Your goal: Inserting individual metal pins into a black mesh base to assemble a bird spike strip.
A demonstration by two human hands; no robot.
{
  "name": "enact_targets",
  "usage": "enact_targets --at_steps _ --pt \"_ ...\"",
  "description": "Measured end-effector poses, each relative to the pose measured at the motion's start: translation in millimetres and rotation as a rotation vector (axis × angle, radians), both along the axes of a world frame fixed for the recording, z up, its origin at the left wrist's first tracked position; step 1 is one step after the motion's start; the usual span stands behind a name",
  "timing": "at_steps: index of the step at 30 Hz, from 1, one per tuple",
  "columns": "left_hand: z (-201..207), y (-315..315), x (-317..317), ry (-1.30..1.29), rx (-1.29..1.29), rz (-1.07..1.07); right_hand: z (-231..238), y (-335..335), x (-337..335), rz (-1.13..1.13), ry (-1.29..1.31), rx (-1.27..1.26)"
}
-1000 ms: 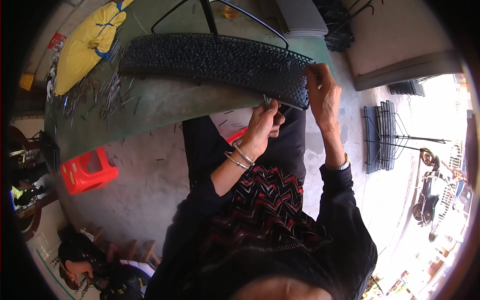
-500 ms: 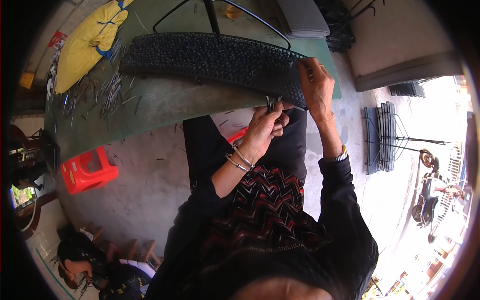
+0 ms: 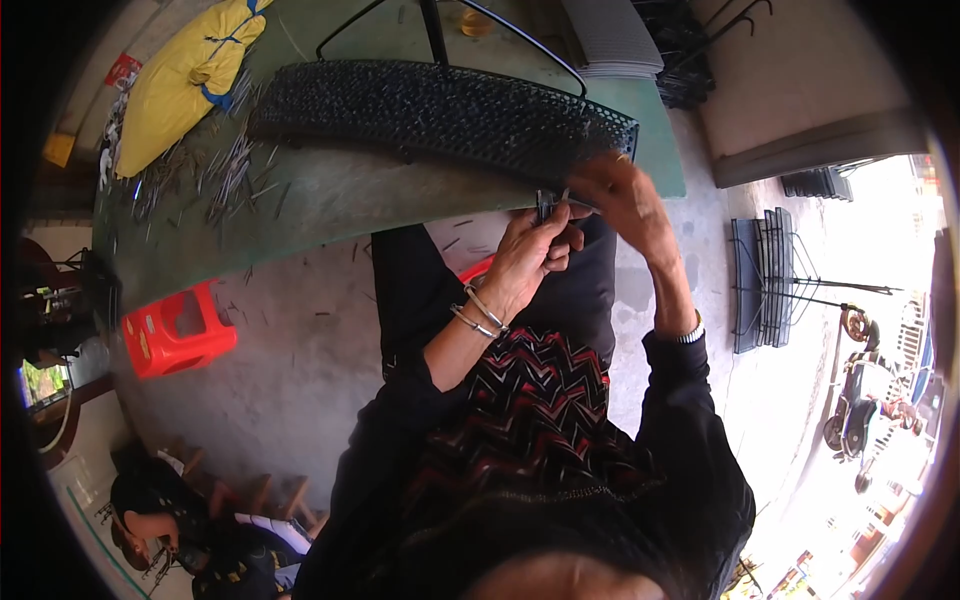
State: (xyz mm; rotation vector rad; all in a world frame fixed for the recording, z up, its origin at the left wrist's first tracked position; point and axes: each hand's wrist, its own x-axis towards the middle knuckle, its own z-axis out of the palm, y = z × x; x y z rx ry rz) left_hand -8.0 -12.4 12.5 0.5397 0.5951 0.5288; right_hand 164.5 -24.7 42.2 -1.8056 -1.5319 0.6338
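Now, at the far left, a co-worker (image 3: 150, 515) is low in the corner, dressed in dark clothes, and a red plastic stool (image 3: 165, 338) sits on the floor. Above it a yellow bag (image 3: 175, 105) tied with blue lies on the green table (image 3: 330, 190), with loose dark strips (image 3: 228, 172) scattered just beside it. Across the middle, here's the black mesh panel (image 3: 400, 115), long and slightly curved, resting on the table near its front edge, dark metal bars (image 3: 437, 40) reaching up from its far side. Just below the panel's near edge, the left hand (image 3: 535, 258) is closed, pinching a few small strips (image 3: 544, 205) upright between thumb and fingers, two bangles at the wrist. Behind the panel sits a stack of grey sheets (image 3: 612, 42). Over to the right hand (image 3: 632, 205): it's a blur at the panel's right end, fingers toward the left hand, and whether it grips anything, I can't tell. Farther right, dark racks (image 3: 765, 282) are on the floor, then a motorbike (image 3: 858, 405) in the glare.
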Motion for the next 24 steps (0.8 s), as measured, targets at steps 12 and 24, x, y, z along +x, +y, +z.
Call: enact_targets --at_steps 12,24 --pt "-4 -5 8 0.076 -0.090 0.015 -4 22 3 -0.344 -0.070 0.437" --pt "4 -3 2 0.008 0.006 0.018 -16 22 -8 -0.246 -0.440 0.353"
